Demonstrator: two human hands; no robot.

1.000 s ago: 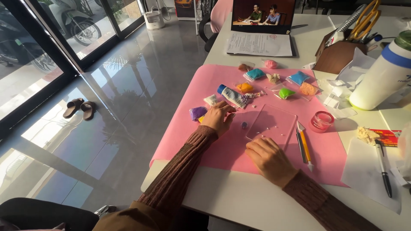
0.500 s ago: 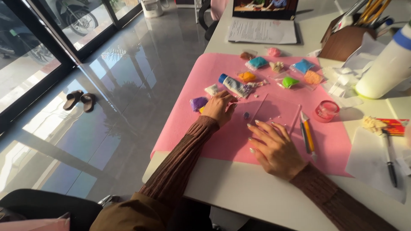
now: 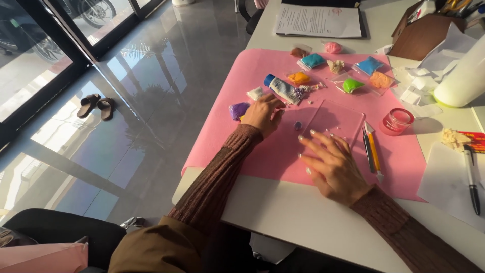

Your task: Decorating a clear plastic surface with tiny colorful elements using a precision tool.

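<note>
My left hand [image 3: 263, 114] rests on the pink mat [image 3: 262, 151], fingers curled, beside a purple clay lump [image 3: 237, 110] and just below a white tube with a blue cap [image 3: 282, 89]; whether it pinches anything I cannot tell. My right hand [image 3: 331, 164] lies flat with fingers spread on the near corner of a clear plastic sheet [image 3: 339, 116]. A small purple bit [image 3: 298, 125] sits between the hands. Two craft tools, one orange [image 3: 373, 149], lie right of my right hand.
Bagged clay pieces in blue [image 3: 313, 60], orange [image 3: 299, 78], green [image 3: 352, 85] and pink [image 3: 333, 47] lie at the mat's far side. A small red-rimmed dish [image 3: 397, 121], a white bottle [image 3: 462, 81], papers [image 3: 318, 20], a pen [image 3: 471, 174] and a brown box [image 3: 422, 35] surround it. Sandals [image 3: 97, 105] lie on the floor.
My right hand slid forward from the mat's near part onto the clear sheet and spread its fingers. My left hand stayed by the purple clay. The camera tilted down.
</note>
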